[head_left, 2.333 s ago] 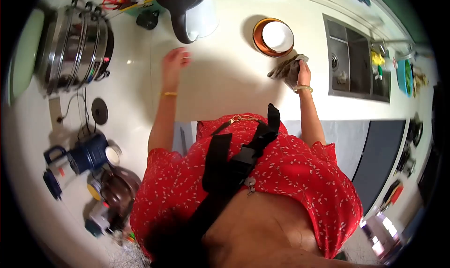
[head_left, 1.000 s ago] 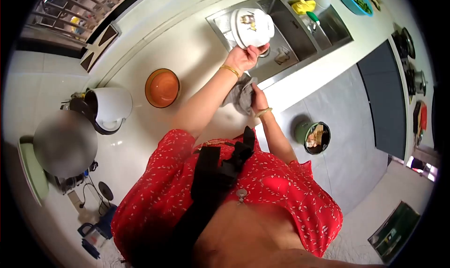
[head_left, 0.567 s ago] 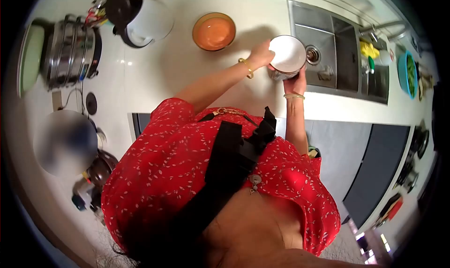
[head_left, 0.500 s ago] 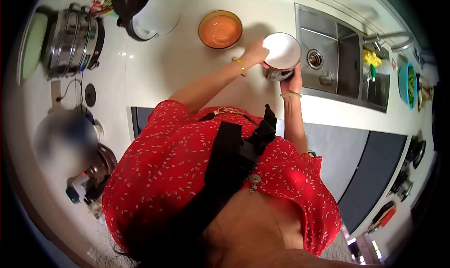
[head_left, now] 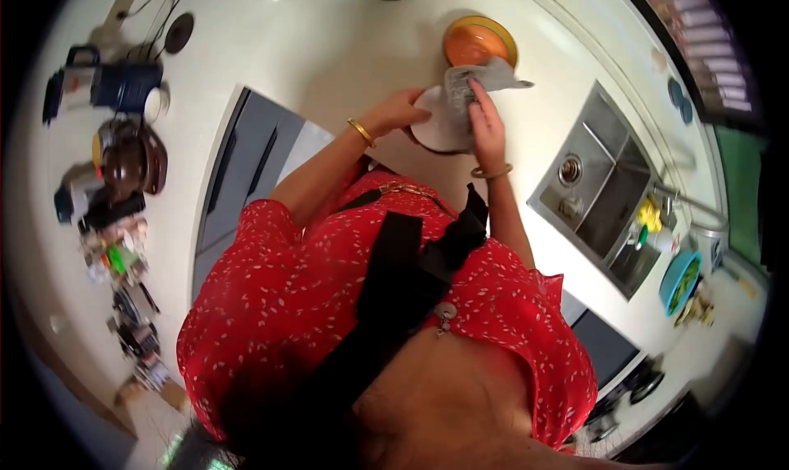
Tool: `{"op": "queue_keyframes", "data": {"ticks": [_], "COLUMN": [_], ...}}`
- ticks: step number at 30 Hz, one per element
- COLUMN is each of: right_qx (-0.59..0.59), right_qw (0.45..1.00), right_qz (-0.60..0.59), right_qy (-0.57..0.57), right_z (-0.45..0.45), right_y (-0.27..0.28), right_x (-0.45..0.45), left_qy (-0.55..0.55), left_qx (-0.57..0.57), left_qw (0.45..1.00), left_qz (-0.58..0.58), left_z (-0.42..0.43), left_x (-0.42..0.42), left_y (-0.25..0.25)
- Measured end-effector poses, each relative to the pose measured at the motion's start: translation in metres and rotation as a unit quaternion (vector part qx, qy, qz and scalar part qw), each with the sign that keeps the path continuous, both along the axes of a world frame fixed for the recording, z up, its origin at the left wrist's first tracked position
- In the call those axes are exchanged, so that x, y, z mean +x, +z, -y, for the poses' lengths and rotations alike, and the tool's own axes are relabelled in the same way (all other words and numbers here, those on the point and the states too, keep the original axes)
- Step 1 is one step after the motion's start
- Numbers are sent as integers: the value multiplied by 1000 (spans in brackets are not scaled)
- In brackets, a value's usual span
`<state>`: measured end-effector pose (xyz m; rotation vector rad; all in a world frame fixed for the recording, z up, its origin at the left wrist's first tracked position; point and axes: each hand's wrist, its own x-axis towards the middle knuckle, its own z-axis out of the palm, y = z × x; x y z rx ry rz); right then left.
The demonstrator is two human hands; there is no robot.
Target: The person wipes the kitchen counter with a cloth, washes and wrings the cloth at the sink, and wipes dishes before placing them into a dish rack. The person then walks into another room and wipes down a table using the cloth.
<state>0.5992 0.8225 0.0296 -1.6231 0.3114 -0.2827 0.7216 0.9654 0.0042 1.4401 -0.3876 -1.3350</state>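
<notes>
In the head view, my left hand (head_left: 401, 110), with a gold bracelet at the wrist, is closed on the left rim of a round white bowl (head_left: 431, 123). A thin greyish-white sheet with dark print (head_left: 460, 100) rises over the bowl's right part, its upper end bent to the right. My right hand (head_left: 488, 133), wearing a pale bangle, has its fingers closed on this printed sheet. Whether the sheet is still joined to the bowl is unclear. Just behind stands an orange bowl (head_left: 481, 41), partly covered by the sheet's upper end.
A steel sink (head_left: 596, 174) with a tap is to the right, and a blue basin (head_left: 679, 281) of greens stands beyond it. A dark blue jug (head_left: 123, 86) and a brown pot (head_left: 127, 164) are on the left counter. Grey cabinet fronts (head_left: 255, 145) lie below the counter.
The view has turned, so the sink and orange bowl sit further right. The white bowl has come nearer my body, and the printed sheet now shows over it, under my right hand.
</notes>
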Motion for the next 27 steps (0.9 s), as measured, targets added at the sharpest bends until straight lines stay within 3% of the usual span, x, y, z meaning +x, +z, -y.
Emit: {"op": "queue_keyframes", "data": {"ticks": [2, 4, 5, 6, 7, 9, 11, 12, 13, 15, 16, 18, 19, 20, 21, 22, 24, 25, 26, 27], "right_qx": [203, 531, 612, 597, 360, 283, 607, 608, 398, 176, 180, 191, 104, 18, -113, 24, 315, 344, 370, 53], "right_qw": [969, 823, 753, 796, 927, 955, 786, 782, 901, 951, 943, 926, 933, 932, 905, 905, 852, 831, 808, 874], "right_qz": [-33, -86, -54, -60, -30, -14, -110, -122, -68, -32, -41, -38, 12, 64, 119, 9, -221, -282, -339, -200], "right_qy": [135, 184, 235, 81, 100, 91, 36, 65, 156, 254, 276, 322, 345, 356, 393, 424, 354, 335, 309, 440], "right_z": [17, 0, -13, -17, -31, -57, -84, -92, -96, -115, -120, -136, -131, -125, -137, -153, -186, -189, -188, -150], "right_y": [-13, 2, 15, -51, -61, -50, -18, -14, -14, -31, -25, -5, 19, 29, 52, 58, 71, 53, 45, 32], "right_x": [19, 29, 31, 27, 29, 33, 45, 42, 58, 71, 75, 82, 94, 112, 104, 99, 91, 94, 95, 155], "left_qy": [-17, 70, 131, 152, 237, 362, 445, 479, 509, 570, 601, 604, 605, 608, 619, 624, 680, 702, 697, 724], "left_qx": [-33, -122, -192, -107, -115, -109, -71, -34, -19, 2, -1, 64, 99, 34, 41, 52, 70, 72, 130, 137], "left_qw": [997, 990, 973, 981, 964, 925, 881, 854, 818, 739, 700, 694, 694, 657, 610, 564, 549, 540, 510, 534], "left_qz": [68, -3, -1, -51, -48, 18, 147, 200, 267, 358, 386, 386, 377, 445, 494, 539, 482, 459, 487, 415], "left_z": [-15, -27, -29, -38, -41, -48, -66, -76, -85, -116, -123, -138, -149, -134, -144, -148, -175, -184, -194, -187], "left_x": [-6, -23, -29, -26, -30, -43, -50, -59, -48, -50, -58, -79, -88, -52, -56, -63, -79, -87, -92, -73], "left_y": [-10, 23, 26, 11, 11, 6, -1, 19, 28, 45, 59, 97, 113, 106, 98, 87, 82, 80, 62, 47]}}
